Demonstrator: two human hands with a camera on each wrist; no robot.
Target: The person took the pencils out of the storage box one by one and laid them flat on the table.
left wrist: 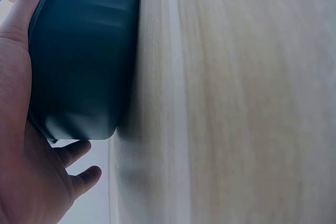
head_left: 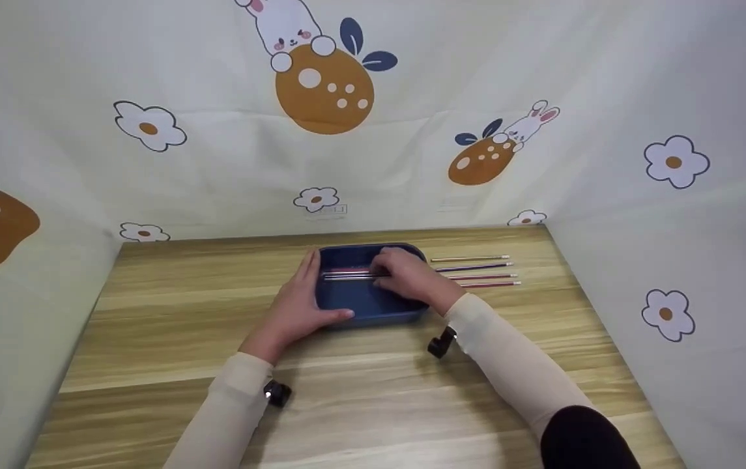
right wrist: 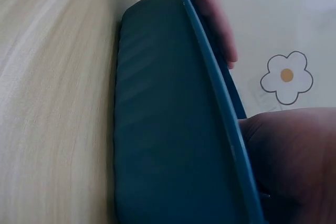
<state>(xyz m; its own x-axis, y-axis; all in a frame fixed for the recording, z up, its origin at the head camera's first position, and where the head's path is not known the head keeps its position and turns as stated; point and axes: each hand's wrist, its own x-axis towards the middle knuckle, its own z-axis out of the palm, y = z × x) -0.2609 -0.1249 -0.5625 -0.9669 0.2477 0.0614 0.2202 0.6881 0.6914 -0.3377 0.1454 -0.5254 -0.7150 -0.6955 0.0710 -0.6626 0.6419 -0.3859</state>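
Observation:
A dark blue rectangular bin (head_left: 373, 318) sits on the wooden table. My left hand (head_left: 296, 301) is spread round its left end, with the thumb along the near rim and the fingers along the left side; in the left wrist view these fingers (left wrist: 79, 150) reach beside and below the rim. Inside the bin my right hand (head_left: 408, 273) has its fingers curled over several slim pencils (head_left: 346, 277), pinching at their middle; their right ends are hidden under it. The right wrist view has the near wall (right wrist: 163, 108) hiding the right fingertips.
To the bin's right, several pencils (head_left: 477, 268) with white erasers lie side by side on the table (head_left: 184, 312). Patterned cloth (head_left: 405, 163) hangs at the back and both sides. A small black camera sits at each wrist.

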